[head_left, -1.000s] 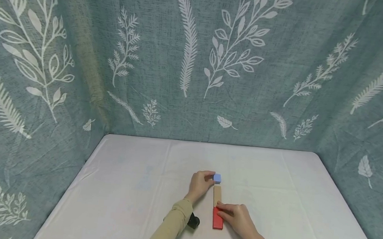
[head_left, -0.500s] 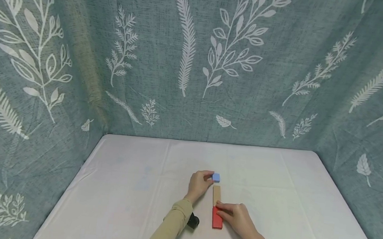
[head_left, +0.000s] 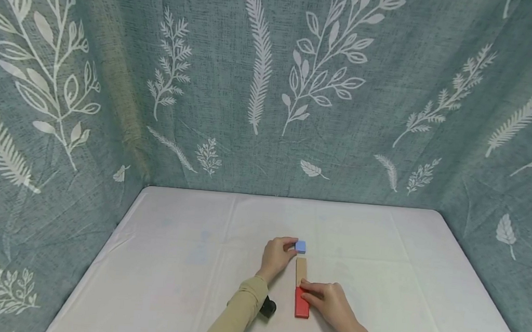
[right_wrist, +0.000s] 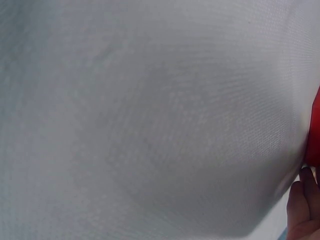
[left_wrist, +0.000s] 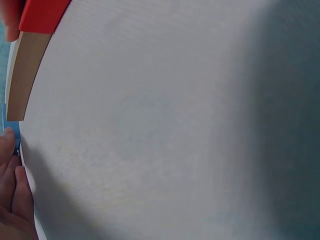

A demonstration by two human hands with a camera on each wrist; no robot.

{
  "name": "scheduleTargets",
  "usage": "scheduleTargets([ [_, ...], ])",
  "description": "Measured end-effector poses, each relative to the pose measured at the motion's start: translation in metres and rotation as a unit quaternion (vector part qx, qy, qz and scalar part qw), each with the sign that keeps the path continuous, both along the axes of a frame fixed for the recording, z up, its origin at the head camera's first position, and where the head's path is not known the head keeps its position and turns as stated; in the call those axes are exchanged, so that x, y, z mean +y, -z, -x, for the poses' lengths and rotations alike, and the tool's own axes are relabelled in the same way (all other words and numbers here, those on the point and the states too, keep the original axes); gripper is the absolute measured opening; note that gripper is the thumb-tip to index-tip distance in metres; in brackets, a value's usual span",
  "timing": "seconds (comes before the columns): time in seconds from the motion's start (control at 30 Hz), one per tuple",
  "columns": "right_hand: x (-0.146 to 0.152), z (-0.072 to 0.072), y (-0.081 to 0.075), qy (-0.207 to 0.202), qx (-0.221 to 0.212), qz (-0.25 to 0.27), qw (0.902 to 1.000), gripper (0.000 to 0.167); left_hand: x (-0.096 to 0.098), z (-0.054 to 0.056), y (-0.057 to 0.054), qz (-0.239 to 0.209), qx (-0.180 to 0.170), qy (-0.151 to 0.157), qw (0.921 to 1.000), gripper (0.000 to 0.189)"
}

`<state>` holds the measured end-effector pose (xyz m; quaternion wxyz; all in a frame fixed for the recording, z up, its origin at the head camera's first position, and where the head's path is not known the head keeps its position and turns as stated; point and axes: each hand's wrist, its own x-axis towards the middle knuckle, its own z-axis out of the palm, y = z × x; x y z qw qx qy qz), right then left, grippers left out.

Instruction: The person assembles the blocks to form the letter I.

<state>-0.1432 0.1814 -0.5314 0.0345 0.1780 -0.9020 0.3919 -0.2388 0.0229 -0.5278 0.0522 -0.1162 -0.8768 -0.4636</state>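
In the head view a red block (head_left: 302, 303) and a plain wooden block (head_left: 301, 271) lie end to end in a line on the white-covered table. Beyond the wooden block's far end sits a small blue block (head_left: 301, 247). My left hand (head_left: 277, 256) pinches the blue block from its left side, between thumb and fingers. My right hand (head_left: 332, 304) holds the far end of the red block with thumb and index finger, close to where it meets the wooden one. The left wrist view shows the wooden block (left_wrist: 27, 75) between the red block (left_wrist: 42, 15) and the blue block (left_wrist: 12, 131).
A black device (head_left: 268, 308) shows beside my left forearm. The white tablecloth (head_left: 183, 264) spreads around the blocks. A green leaf-patterned curtain (head_left: 216, 79) hangs behind the table and along both sides.
The whole head view has shifted very slightly. Both hands and the blocks keep their places relative to one another.
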Motion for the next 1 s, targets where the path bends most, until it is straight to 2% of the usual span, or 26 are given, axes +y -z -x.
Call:
scheduleTargets([
  [0.4,-0.0007,-0.0007,-0.0001,0.000,-0.014,0.005,0.9999,0.025,0.0003,-0.0032,0.0019,0.017,0.016,-0.006,0.9997,0.026],
  [1.0,0.0000,0.0000,-0.0001,0.007,-0.008,0.001,0.9999,0.025,0.0011,-0.0028,0.0030,0.021,0.003,-0.003,0.9998,0.027],
])
